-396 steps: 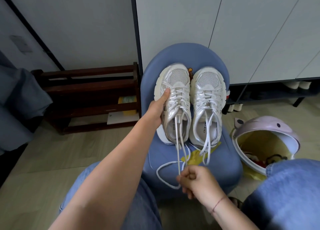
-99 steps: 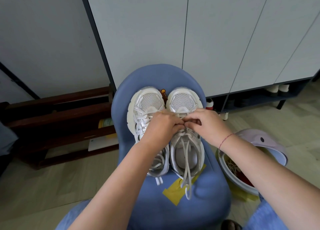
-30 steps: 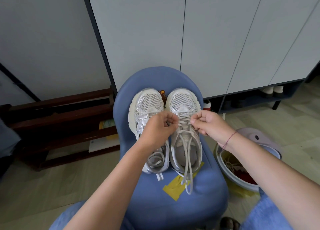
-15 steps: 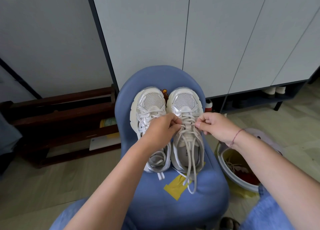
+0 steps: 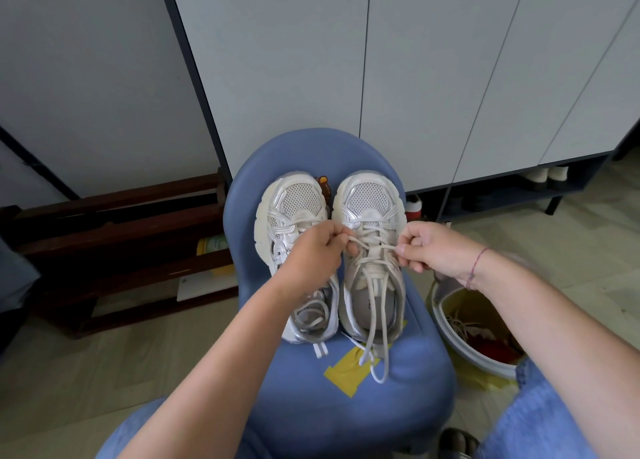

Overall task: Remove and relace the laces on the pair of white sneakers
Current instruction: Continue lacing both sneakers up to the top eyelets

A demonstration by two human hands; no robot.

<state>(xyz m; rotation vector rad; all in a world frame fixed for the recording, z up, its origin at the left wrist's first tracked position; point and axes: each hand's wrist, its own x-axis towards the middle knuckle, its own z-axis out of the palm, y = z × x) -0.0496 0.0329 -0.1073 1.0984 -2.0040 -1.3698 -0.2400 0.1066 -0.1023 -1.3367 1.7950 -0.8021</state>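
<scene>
Looks like the loosening stage on the right-side sneaker [image 5: 370, 199]. The left hand [image 5: 318, 251] and right hand [image 5: 433, 251] each have a grip pinched on the lace [image 5: 372, 247] stretched between them. The other sneaker [image 5: 298, 199] sits under the left grip, on the blue chair [image 5: 398, 406]. Next, I'd guess, that crossing gets pulled out of its eyelets.

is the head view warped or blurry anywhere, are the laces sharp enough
Head view warps: cabinet door seams fan outward upward; head view centre is sharp, the lace between left hand and right hand reads clearly; head view left side, the wooden rack looks soft; head view light even, no glare.
</scene>
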